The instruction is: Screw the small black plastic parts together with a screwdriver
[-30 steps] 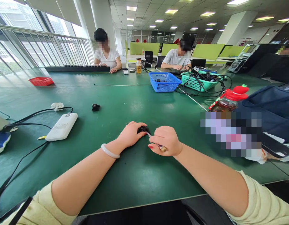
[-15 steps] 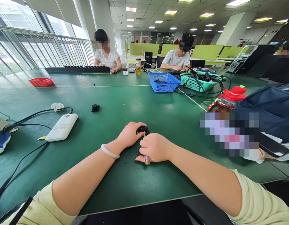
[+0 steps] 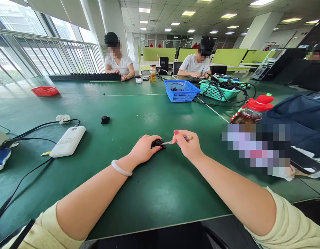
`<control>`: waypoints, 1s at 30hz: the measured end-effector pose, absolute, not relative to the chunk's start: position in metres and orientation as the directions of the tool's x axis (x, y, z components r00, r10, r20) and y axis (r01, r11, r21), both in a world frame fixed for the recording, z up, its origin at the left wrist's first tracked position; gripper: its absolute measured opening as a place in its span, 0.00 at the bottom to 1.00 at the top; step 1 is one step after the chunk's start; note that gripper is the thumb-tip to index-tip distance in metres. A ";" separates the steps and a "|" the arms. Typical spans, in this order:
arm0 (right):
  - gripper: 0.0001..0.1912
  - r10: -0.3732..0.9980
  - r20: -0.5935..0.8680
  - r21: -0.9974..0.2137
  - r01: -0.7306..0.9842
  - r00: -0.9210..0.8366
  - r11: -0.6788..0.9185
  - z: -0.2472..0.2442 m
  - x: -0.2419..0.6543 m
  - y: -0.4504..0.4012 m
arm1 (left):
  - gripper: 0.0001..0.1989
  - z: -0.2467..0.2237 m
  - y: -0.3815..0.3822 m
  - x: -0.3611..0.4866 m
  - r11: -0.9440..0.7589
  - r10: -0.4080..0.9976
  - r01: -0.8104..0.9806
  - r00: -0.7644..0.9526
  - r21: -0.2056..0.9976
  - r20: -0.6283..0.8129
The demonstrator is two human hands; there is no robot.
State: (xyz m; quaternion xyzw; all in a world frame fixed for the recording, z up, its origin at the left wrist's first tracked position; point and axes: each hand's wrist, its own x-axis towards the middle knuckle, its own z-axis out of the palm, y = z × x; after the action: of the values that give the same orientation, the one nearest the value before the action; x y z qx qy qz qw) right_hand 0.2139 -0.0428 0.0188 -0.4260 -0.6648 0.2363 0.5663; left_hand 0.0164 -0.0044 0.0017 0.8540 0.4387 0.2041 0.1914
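On the green table, my left hand (image 3: pixel 144 148), with a pale bangle at its wrist, presses a small black plastic part (image 3: pixel 157 143) between thumb and fingers. Part of it is hidden under the fingers. To its right, my right hand (image 3: pixel 188 143) grips a thin screwdriver (image 3: pixel 172 142) that has a clear handle with a tan end. The screwdriver lies nearly level and points left; its tip meets the right side of the black part, too small to make out. Farther left sits another small black part (image 3: pixel 105 119), untouched.
A white power bank (image 3: pixel 68 141) with black cables lies at left. Behind stand a red tray (image 3: pixel 45 91), a blue basket (image 3: pixel 182 97) and a green basket (image 3: pixel 217 93) of cables. A red-lidded bottle (image 3: pixel 249 112) and dark bag (image 3: pixel 300 121) are at right. Two people sit opposite.
My right hand has moved right and slightly up, turning the screwdriver from pointing away from me to pointing left. My left hand stays on the black part.
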 end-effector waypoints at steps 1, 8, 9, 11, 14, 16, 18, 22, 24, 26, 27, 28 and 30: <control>0.30 0.854 0.520 -0.828 0.264 0.030 0.495 0.019 0.213 -0.042 | 0.16 0.002 -0.005 0.016 -0.543 0.826 0.670 0.534 0.507 0.180; 0.31 0.874 0.394 -0.918 0.072 0.285 0.390 0.020 0.221 -0.033 | 0.17 0.002 -0.004 0.016 -0.519 0.838 0.673 0.522 0.527 0.158; 0.32 0.875 0.366 -0.927 0.037 0.318 0.374 0.019 0.223 -0.030 | 0.17 0.001 -0.004 0.016 -0.515 0.840 0.675 0.521 0.529 0.153; 0.32 0.870 0.308 -0.941 -0.010 0.385 0.338 0.018 0.228 -0.024 | 0.17 0.001 -0.003 0.015 -0.510 0.841 0.674 0.522 0.534 0.144; 0.32 0.870 0.223 -0.961 -0.052 0.439 0.272 0.016 0.233 -0.017 | 0.17 0.002 -0.003 0.015 -0.510 0.837 0.665 0.531 0.546 0.135; 0.31 0.877 0.179 -0.968 -0.081 0.445 0.239 0.014 0.233 -0.013 | 0.17 0.003 -0.003 0.014 -0.519 0.829 0.655 0.543 0.549 0.135; 0.31 0.883 0.150 -0.969 -0.109 0.445 0.220 0.012 0.232 -0.012 | 0.17 0.004 -0.004 0.014 -0.529 0.822 0.649 0.552 0.547 0.140; 0.31 0.899 0.117 -0.969 -0.148 0.422 0.196 0.010 0.228 -0.014 | 0.17 0.004 -0.003 0.014 -0.547 0.812 0.641 0.562 0.538 0.157; 0.30 0.907 0.101 -0.969 -0.167 0.409 0.183 0.010 0.228 -0.014 | 0.17 0.004 -0.003 0.014 -0.543 0.814 0.642 0.561 0.541 0.151; 0.30 0.917 0.080 -0.971 -0.177 0.390 0.160 0.009 0.230 -0.014 | 0.17 0.005 -0.004 0.014 -0.529 0.822 0.649 0.552 0.546 0.139; 0.30 0.922 0.068 -0.973 -0.179 0.380 0.146 0.008 0.231 -0.013 | 0.17 0.005 -0.004 0.014 -0.522 0.826 0.653 0.547 0.548 0.134; 0.30 0.926 0.058 -0.974 -0.181 0.373 0.134 0.008 0.232 -0.012 | 0.17 0.006 -0.005 0.014 -0.517 0.830 0.657 0.543 0.549 0.131; 0.30 0.924 0.052 -0.976 -0.175 0.378 0.126 0.006 0.234 -0.010 | 0.18 0.008 -0.006 0.015 -0.514 0.832 0.661 0.539 0.547 0.129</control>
State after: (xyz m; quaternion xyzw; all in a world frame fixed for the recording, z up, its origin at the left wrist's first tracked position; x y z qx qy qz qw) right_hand 0.2340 -0.0102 0.0062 -0.5105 -0.3668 0.4199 0.6547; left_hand 0.0149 -0.0058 0.0076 0.8485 0.4399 0.1917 0.2230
